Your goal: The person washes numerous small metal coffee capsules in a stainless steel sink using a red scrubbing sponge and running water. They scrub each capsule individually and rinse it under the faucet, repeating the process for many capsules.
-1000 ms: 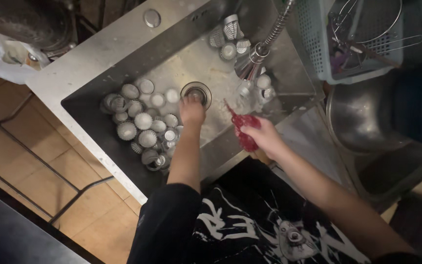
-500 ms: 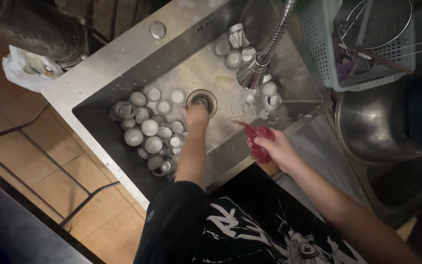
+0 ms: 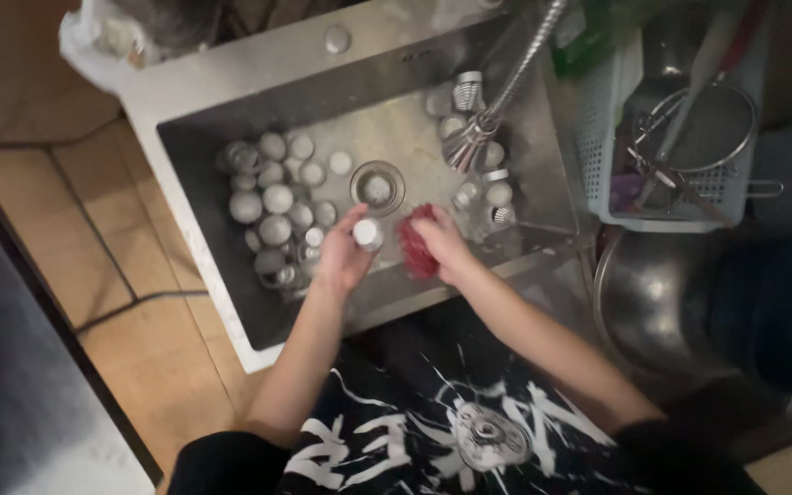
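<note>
My left hand (image 3: 346,252) holds a small round metal cup (image 3: 368,233) over the steel sink (image 3: 231,302). My right hand (image 3: 446,246) grips a red scrubbing sponge (image 3: 414,243) right beside that cup. A heap of several similar small metal cups (image 3: 272,206) lies in the sink's left part. More of them (image 3: 483,179) sit at the right, under the pull-down spray faucet (image 3: 469,145). The round drain (image 3: 378,187) is just beyond my hands.
A pale plastic dish basket (image 3: 602,156) with a wire strainer and utensils stands right of the sink. A large steel bowl (image 3: 657,302) sits below it. Tiled floor (image 3: 112,238) runs along the left. A white bag (image 3: 93,41) rests at the sink's far left corner.
My left hand has drawn back from the drain and now holds a small cup. The right hand has brought the red sponge in beside it. The view has shifted left.
</note>
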